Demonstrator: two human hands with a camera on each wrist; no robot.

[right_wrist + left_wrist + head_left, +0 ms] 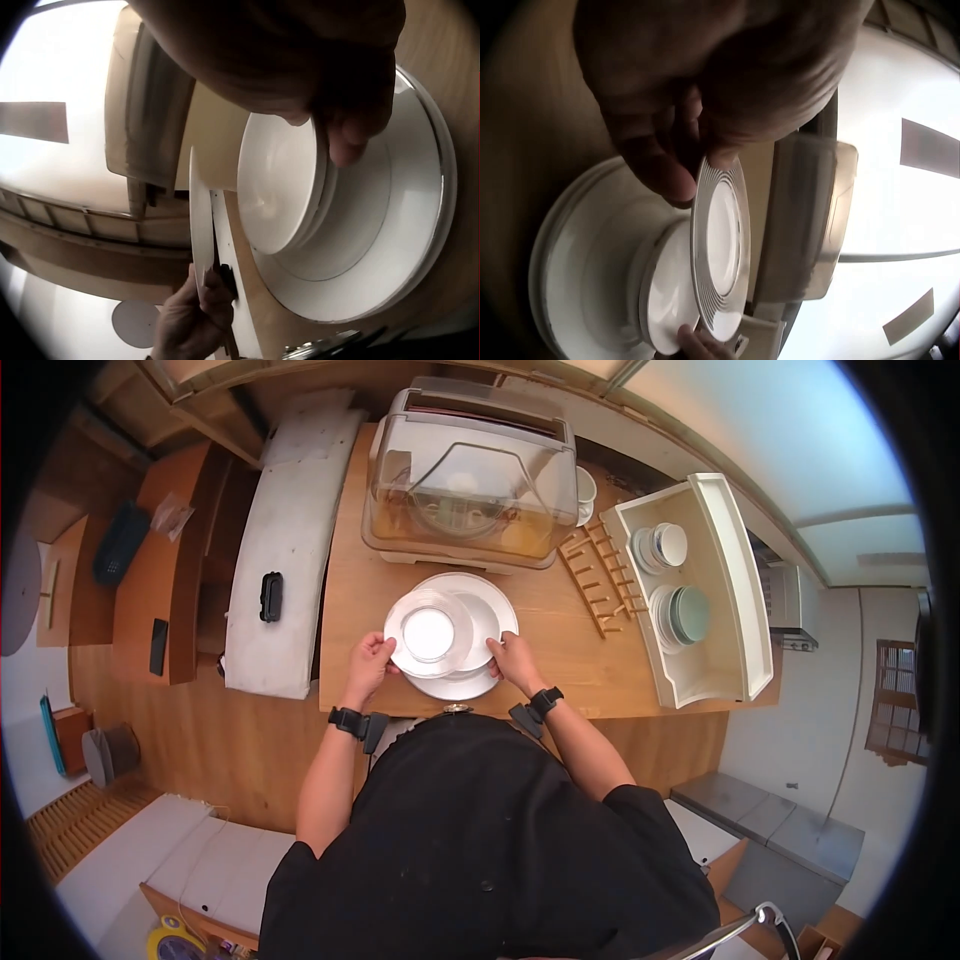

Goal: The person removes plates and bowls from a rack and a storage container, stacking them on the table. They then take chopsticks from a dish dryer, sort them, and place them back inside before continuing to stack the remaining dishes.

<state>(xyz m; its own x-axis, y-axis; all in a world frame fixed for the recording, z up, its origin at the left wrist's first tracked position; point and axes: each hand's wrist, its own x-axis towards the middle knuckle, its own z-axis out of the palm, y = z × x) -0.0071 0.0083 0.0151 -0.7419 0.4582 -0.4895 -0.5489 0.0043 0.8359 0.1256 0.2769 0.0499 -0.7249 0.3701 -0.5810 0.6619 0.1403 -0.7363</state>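
Observation:
My left hand (370, 660) pinches the edge of a small white plate (724, 240) with fine rings around its rim, thumb on one face and fingers on the other. The plate is raised and tilted, partly covering the other dishes in the head view. My right hand (515, 663) pinches the edge of a short stack of small white plates (277, 187), which overlaps the stacked large white plates (367, 259) in the right wrist view. The large plates lie on the wooden table (545, 670) close to my body.
Behind the plates stands a dish box (465, 470) with a clear lid and dishes inside. To the right lie a wooden peg rack (602, 580) and a cream bin (722, 590) with stacked bowls (690, 615). White cups (585, 495) stand beside the dish box.

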